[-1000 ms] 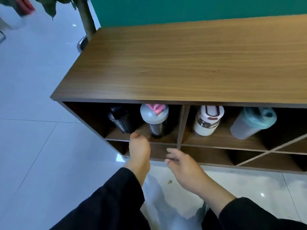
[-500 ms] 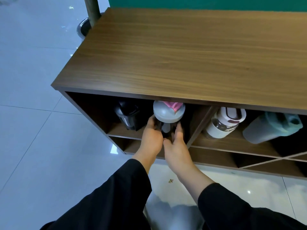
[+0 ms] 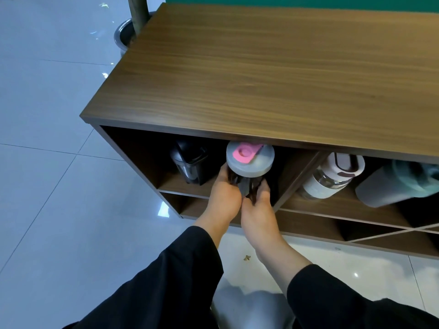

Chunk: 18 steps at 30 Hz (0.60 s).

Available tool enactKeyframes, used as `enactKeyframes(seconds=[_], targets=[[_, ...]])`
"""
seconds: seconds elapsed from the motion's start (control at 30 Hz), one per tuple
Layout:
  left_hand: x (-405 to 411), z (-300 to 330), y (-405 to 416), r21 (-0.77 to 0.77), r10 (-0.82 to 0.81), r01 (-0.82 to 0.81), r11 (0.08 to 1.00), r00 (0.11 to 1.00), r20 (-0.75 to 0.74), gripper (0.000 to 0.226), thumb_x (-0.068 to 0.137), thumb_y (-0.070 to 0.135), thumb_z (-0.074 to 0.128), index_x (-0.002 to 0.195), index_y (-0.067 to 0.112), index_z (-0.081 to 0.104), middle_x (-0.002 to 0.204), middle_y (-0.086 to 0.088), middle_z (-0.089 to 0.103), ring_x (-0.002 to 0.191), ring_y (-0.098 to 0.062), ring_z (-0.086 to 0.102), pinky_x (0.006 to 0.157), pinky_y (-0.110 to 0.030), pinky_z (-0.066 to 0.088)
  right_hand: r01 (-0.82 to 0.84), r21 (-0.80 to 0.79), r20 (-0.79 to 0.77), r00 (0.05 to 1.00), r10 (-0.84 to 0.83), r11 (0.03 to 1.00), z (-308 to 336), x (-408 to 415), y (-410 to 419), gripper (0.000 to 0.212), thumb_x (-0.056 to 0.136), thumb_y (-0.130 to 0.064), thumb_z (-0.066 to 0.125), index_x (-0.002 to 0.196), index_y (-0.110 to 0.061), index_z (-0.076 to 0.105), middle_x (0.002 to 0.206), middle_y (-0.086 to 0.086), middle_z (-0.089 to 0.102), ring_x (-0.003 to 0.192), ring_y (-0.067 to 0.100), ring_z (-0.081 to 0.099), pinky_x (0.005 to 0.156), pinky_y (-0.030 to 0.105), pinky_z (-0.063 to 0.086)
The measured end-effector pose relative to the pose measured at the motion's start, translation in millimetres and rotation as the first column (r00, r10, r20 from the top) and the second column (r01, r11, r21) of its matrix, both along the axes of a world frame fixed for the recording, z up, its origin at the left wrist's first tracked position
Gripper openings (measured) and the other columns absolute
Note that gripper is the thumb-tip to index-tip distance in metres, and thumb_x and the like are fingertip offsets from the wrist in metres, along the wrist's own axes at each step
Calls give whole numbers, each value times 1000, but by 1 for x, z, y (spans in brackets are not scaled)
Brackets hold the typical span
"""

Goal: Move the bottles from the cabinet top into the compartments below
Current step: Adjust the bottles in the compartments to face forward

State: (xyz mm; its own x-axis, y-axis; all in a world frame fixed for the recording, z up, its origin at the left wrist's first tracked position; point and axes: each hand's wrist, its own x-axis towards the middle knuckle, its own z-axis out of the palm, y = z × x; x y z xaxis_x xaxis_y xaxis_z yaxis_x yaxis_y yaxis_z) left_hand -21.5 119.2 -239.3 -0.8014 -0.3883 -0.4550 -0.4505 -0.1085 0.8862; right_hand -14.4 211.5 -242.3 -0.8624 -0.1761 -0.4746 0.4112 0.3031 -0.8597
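Observation:
A dark shaker bottle with a grey lid and pink flip cap (image 3: 250, 160) stands in the upper left compartment of the wooden cabinet (image 3: 273, 74). My left hand (image 3: 224, 198) and my right hand (image 3: 257, 210) both grip its dark body from the front, one on each side. A black bottle (image 3: 190, 163) stands to its left in the same compartment. In the compartment to the right stand a clear bottle with a white sleeve and lid (image 3: 332, 174) and a grey bottle with a teal lid (image 3: 399, 184), both tilted. No bottle shows on the cabinet top.
Lower compartments (image 3: 308, 225) with diagonal dividers run under the upper shelf. A metal pot with a trunk (image 3: 129, 32) stands at the cabinet's far left corner. White floor tiles (image 3: 59, 186) spread to the left and below. A small scrap (image 3: 247, 257) lies on the floor.
Both hands moved from the shelf's front edge up into the left compartment and closed around the grey-lidded bottle. The camera has come closer to the cabinet.

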Motion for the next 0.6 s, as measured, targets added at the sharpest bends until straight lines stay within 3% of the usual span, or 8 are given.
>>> enactKeyframes(seconds=[0.07, 0.13, 0.27, 0.4, 0.5, 0.6], targets=[[2, -2, 1, -7, -36, 36, 999, 999, 26, 65, 96, -4, 45, 152, 27, 38, 136, 2, 59, 122, -15, 57, 100, -28, 47, 24, 30, -14, 1000, -24, 999, -5, -6, 0, 70, 103, -11, 41, 160, -29, 5, 146, -3, 46, 124, 17, 50, 94, 29, 40], [4, 0, 2, -11, -63, 63, 998, 997, 36, 68, 97, -6, 40, 155, 28, 34, 134, 7, 55, 124, -13, 54, 93, -22, 43, 38, 48, -20, 999, -37, 998, -9, -11, 1, 70, 102, -9, 40, 160, -29, 7, 155, 2, 42, 134, 23, 48, 101, 32, 41], [5, 1, 5, -33, -84, 85, 996, 996, 29, 71, 97, -9, 38, 157, 28, 29, 133, 8, 53, 120, -7, 51, 90, -16, 40, 19, 38, 5, 1000, -19, 999, -12, -20, 5, 66, 102, -11, 38, 160, -27, 11, 158, 1, 39, 138, 22, 43, 99, 28, 35], [6, 0, 6, -23, -83, 83, 996, 996, 18, 73, 97, -9, 36, 158, 31, 25, 148, 5, 49, 121, -5, 47, 94, -20, 37, 16, 47, 3, 1000, -16, 999, -14, -25, 6, 66, 102, -11, 37, 160, -27, 11, 160, 2, 36, 140, 23, 41, 102, 29, 35], [6, 1, 5, 2, -97, 97, 995, 995, 16, 74, 97, -9, 36, 158, 31, 24, 153, 3, 46, 124, -4, 45, 99, -22, 35, 0, 63, -16, 1000, 1, 998, -13, -23, 6, 68, 102, -9, 37, 160, -27, 8, 159, 1, 37, 133, 21, 46, 95, 26, 36], [7, 7, 6, 14, -109, 109, 994, 994, 8, 74, 98, -10, 35, 159, 29, 24, 155, 4, 44, 127, -4, 43, 101, -21, 33, -14, 60, -19, 1000, 15, 998, -7, -21, 7, 68, 103, -9, 37, 161, -26, 6, 158, 3, 37, 107, 9, 50, 85, 23, 39]])
